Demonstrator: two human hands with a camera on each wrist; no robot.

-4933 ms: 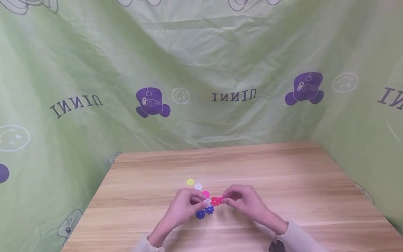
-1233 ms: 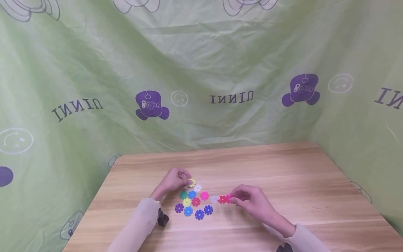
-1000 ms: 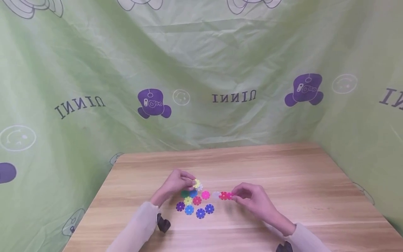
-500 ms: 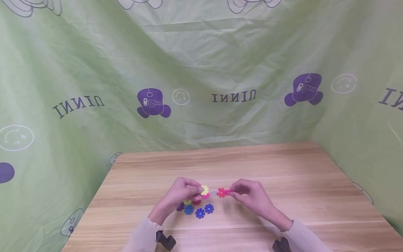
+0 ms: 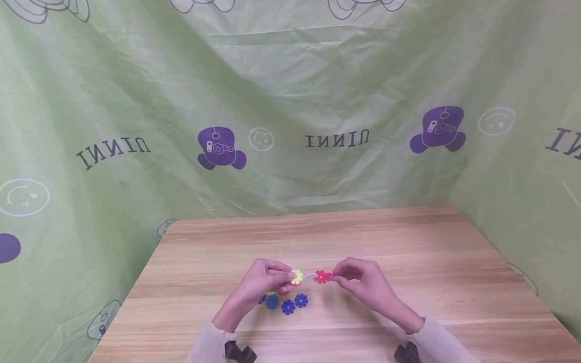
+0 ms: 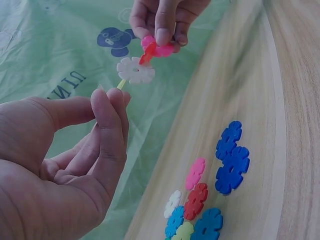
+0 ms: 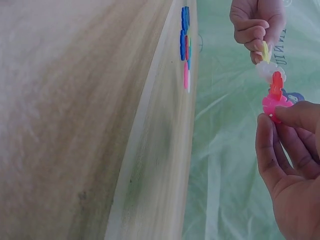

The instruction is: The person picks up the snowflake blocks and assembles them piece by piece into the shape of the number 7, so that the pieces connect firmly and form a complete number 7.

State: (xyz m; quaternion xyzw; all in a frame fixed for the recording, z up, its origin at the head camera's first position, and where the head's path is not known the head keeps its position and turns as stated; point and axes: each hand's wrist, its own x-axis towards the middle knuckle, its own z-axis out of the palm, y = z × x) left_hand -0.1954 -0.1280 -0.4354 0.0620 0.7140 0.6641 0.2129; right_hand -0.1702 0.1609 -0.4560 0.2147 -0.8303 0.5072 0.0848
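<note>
Above the table, the right hand (image 5: 369, 287) pinches a pink notched disc (image 7: 276, 106) between thumb and fingers. Joined to it are a red disc (image 5: 321, 277) and then a white disc (image 6: 136, 70). The left hand (image 5: 254, 290) pinches a yellow disc (image 5: 297, 277), which stands edge-on against the white disc in the left wrist view; whether it is slotted in cannot be told. Under and beside the left hand lie loose discs, among them two dark blue ones (image 6: 232, 170), a lighter blue one (image 5: 272, 302), a red one (image 6: 195, 201) and a pink one (image 6: 195, 173).
The wooden table (image 5: 408, 242) reaches back to a green printed curtain (image 5: 290, 91) that hangs behind it and on both sides. Black wrist mounts (image 5: 240, 352) show at the sleeves near the front edge.
The left hand picked up the yellow disc from the back left of the loose discs and brought it right, to the white disc. The right hand, with its joined discs, has risen slightly.
</note>
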